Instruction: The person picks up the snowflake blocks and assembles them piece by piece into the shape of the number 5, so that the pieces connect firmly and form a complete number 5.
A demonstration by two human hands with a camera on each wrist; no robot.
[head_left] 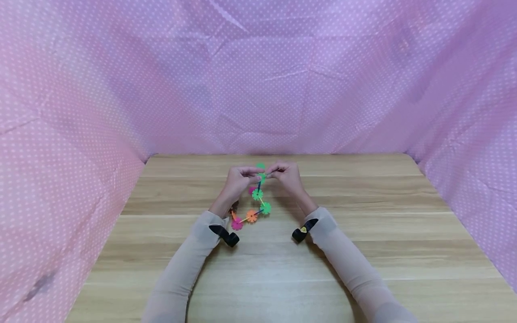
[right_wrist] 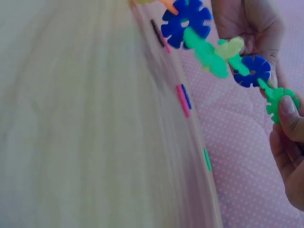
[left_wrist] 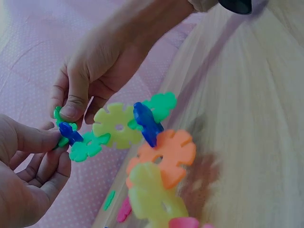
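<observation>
Head view: 1 wooden table [head_left: 363,224], far edge straight, broad wood to left, right and near; 1 pink dotted curtain [head_left: 258,89] beyond the far, left and right edges. 2 hands, close together near the far edge: left hand [head_left: 237,181], fingers narrowed on the far part of 1 chain of notched discs [head_left: 257,194]; right hand [head_left: 288,178], fingertips pinched at the same end. The chain hangs nearward and bends left beside the left wrist; face-on in it, 3 green discs [head_left: 265,207], 1 orange disc [head_left: 251,216], 1 pink disc [head_left: 237,224]; others edge-on. A dark piece [head_left: 234,207] by the left wrist is partly hidden, its shape unclear. Left wrist view: left hand cut off by the frame, thumb and fingers on the chain beside 1 blue disc [left_wrist: 70,133]; 2 yellow discs [left_wrist: 116,126] in the chain, the nearer blurred; 1 pink disc cut off. 2 loose pieces [left_wrist: 124,210], 1 green and 1 pink, lie at the far edge. Right wrist view: right thumb and fingers pinch 1 green end disc [right_wrist: 273,108], partly covered; the chain's other end leaves the frame. 5 loose flat pieces along the far edge: 2 pink, 1 blue, 1 green, 1 dark.
</observation>
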